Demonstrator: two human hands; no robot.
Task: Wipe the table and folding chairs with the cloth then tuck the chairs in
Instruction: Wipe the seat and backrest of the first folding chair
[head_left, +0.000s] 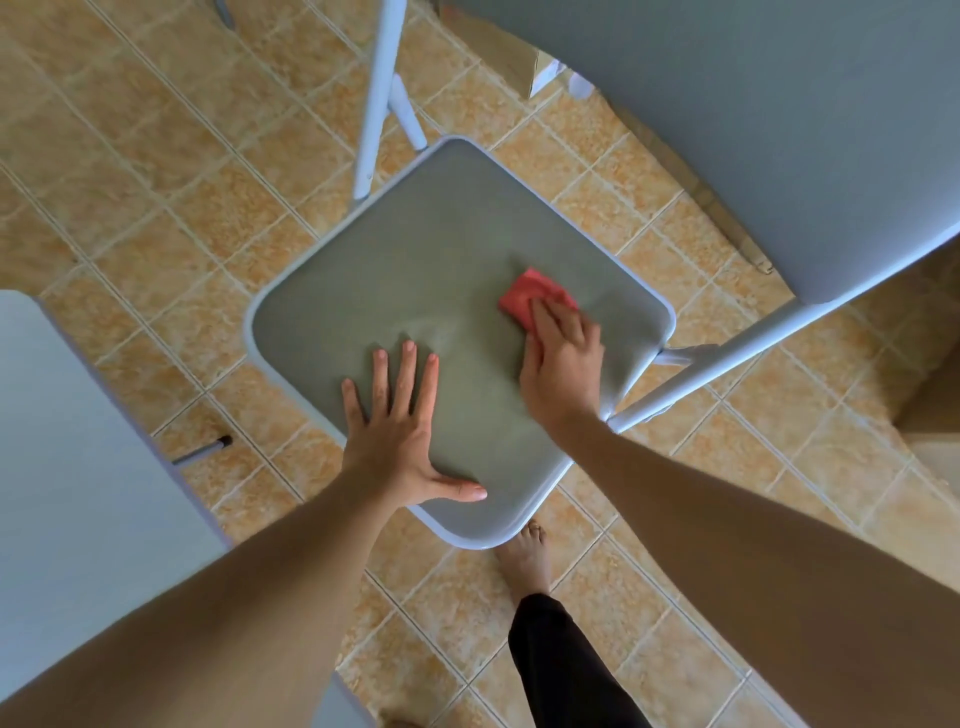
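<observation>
Folding chair seat (415, 260) is being wiped.

- The cloth (519, 291), red and folded small, is being pressed on the seat toward its right corner, close to the edge below the backrest (779, 130).
- The right hand (561, 364) is being laid over the cloth, fingers (540, 322) fairly straight and pressing down rather than curling round it. The outline is blurred by motion.
- The left hand (400, 431) is being spread flat, fingers open, on the seat's near-left edge. Nothing is being gripped.
- A pale corner of the bench (78, 441) is being seen at lower left, apart from the chair.

Risks, as judged:
- With the cloth only being pressed, not pinched, it could be left behind or bunched on a fast stroke.
- Weight is being put on a seat that folds, so a hard push near an edge could tip it or slide the chair across the tiled floor (156, 208).
- A bare foot (524, 561) is being kept just beside the seat's near corner and could be struck if the chair shifts.
- The patch being covered by the left palm could be missed.
</observation>
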